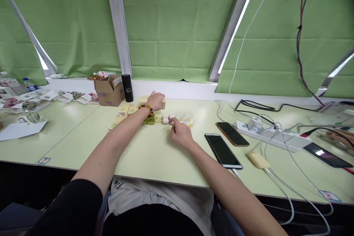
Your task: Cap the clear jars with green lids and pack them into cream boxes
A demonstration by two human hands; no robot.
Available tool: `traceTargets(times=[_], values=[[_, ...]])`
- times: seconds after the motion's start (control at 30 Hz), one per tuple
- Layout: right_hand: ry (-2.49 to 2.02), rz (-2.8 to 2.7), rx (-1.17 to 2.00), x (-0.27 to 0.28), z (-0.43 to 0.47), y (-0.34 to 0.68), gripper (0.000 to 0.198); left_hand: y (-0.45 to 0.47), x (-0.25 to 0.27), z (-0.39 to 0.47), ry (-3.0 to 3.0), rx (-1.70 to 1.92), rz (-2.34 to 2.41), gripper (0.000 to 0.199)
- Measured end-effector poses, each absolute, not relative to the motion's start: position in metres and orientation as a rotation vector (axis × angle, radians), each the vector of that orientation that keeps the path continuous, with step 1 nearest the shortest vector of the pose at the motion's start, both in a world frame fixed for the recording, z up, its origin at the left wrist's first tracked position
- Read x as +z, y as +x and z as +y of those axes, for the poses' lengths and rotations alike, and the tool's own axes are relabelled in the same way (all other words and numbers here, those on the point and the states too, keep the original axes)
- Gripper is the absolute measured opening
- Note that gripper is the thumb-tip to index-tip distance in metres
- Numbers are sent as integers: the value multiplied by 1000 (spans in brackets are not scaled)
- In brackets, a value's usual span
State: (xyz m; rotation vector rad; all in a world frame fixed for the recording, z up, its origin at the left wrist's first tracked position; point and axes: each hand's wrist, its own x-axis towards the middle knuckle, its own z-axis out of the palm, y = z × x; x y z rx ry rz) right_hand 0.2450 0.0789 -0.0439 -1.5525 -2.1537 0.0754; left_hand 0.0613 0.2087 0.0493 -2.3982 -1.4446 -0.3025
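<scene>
My left hand point(155, 101), with a beaded bracelet point(146, 108) on its wrist, reaches over a small beige box point(163, 104) at the back of the table. Its fingertips are partly hidden, so their grip cannot be made out. My right hand point(180, 132) is curled, its index finger and thumb close to small white cylinders point(165, 119). Whatever may be between those fingers is too small to name. Beside the cylinders sit green square cups point(151, 120) and small cream pieces point(158, 118). A clear tray point(188, 118) with yellow bits lies just behind my right hand.
Beige boxes point(123, 111) lie left of the cups. Behind stand a cardboard box point(109, 91) and a black bottle point(127, 88). To the right are a white phone point(223, 151), a brown-edged phone point(233, 134), a power strip point(272, 137) and loose cables.
</scene>
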Motion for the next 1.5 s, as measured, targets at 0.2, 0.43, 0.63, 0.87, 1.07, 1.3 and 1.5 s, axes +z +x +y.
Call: traceTargets(times=[0.2, 0.43, 0.63, 0.87, 1.07, 1.3, 1.5], values=[[-1564, -2176, 71, -43, 76, 243, 45, 65, 13, 225, -2331, -263, -1522, 42], [-1569, -2196, 70, -43, 76, 242, 45, 63, 4, 220, -2273, -294, -1576, 51], [-1559, -2201, 55, -43, 75, 239, 46, 72, 6, 190, -2324, -216, -1524, 28], [-1555, -2218, 68, -41, 71, 237, 48, 78, -4, 182, -2393, -54, -1635, 27], [-1569, -2225, 73, -40, 71, 238, 48, 82, -7, 186, -2369, -64, -1719, 44], [-1552, -2225, 77, -42, 73, 238, 49, 85, -14, 194, -2355, -115, -1799, 53], [-1541, -2221, 70, -43, 73, 238, 49, 87, -15, 200, -2343, -149, -1841, 51]])
